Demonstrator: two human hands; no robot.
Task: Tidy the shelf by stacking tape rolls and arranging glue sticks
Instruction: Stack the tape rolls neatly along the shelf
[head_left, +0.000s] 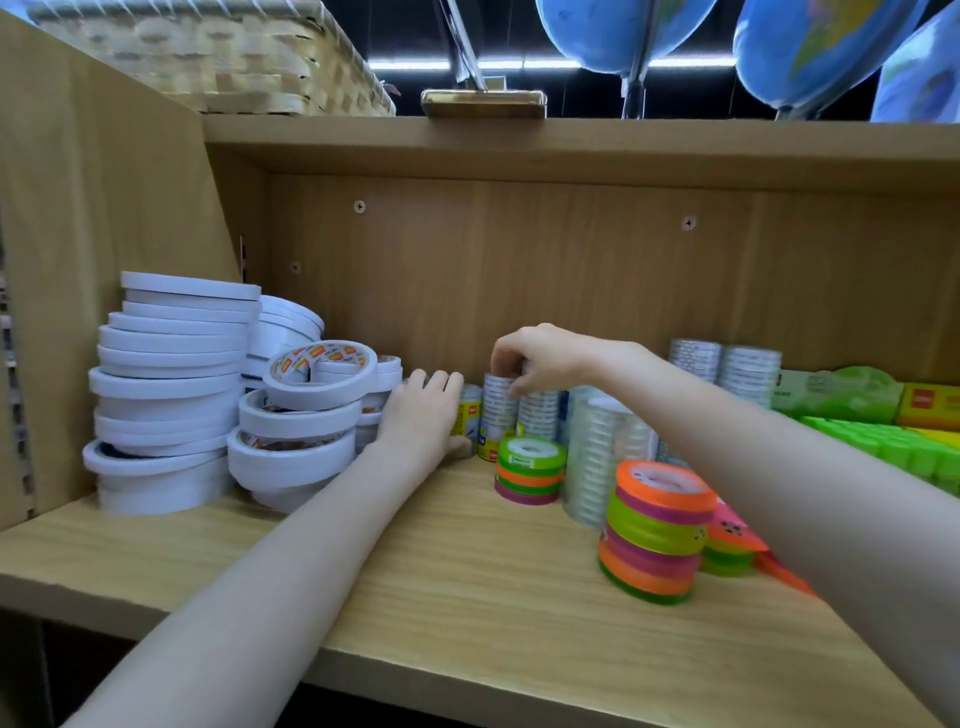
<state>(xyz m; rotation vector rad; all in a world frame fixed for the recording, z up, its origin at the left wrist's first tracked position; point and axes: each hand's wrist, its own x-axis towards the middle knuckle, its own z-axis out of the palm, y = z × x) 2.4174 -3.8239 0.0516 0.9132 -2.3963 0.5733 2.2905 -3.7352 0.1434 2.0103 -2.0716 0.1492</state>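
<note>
Piles of white tape rolls (166, 395) fill the left of the wooden shelf (415, 561). Upright stacks of clear tape rolls (496, 410) stand at the back middle. My right hand (540, 358) pinches the top of one clear stack from above. My left hand (423, 410) wraps around the neighbouring clear stack with a yellow label (464, 421), its fingers curled on the stack's side. Colourful tape stacks, one short (530, 470) and one tall (657, 530), sit in front. Green glue sticks (883, 441) lie at the right.
More clear tape stacks (727, 364) stand at the back right, with green and yellow packs (841, 392) beside them. A woven basket (218, 57) and globes (623, 31) sit on the upper board. The shelf's side wall (104, 182) closes the left.
</note>
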